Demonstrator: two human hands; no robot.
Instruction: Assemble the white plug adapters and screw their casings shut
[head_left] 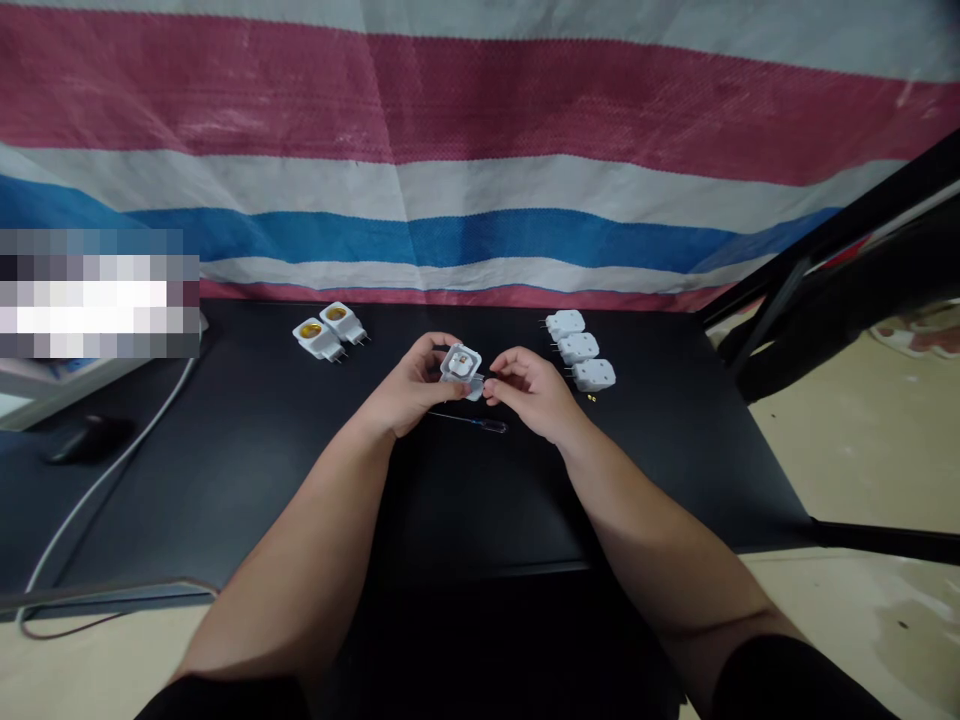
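Note:
My left hand (414, 385) is closed around a white plug-in lamp socket (460, 362), whose open side shows small parts inside. Just to its right, my right hand (529, 390) has thumb and index finger drawn together beside the socket's edge. Whatever sits between those fingertips is too small to make out. Below the hands, a thin screwdriver (491, 426) with a clear handle lies on the black table (480, 510). Two small brass-coloured pieces (592, 398) rest to the right of my right hand.
Two white lamp sockets (330, 330) with gold threaded openings stand at the back left. Several-holed white housings (579, 348) with pins form a row at the right. At far left are a black mouse (90, 438) and a grey cable (120, 460). A striped sheet (480, 180) hangs behind.

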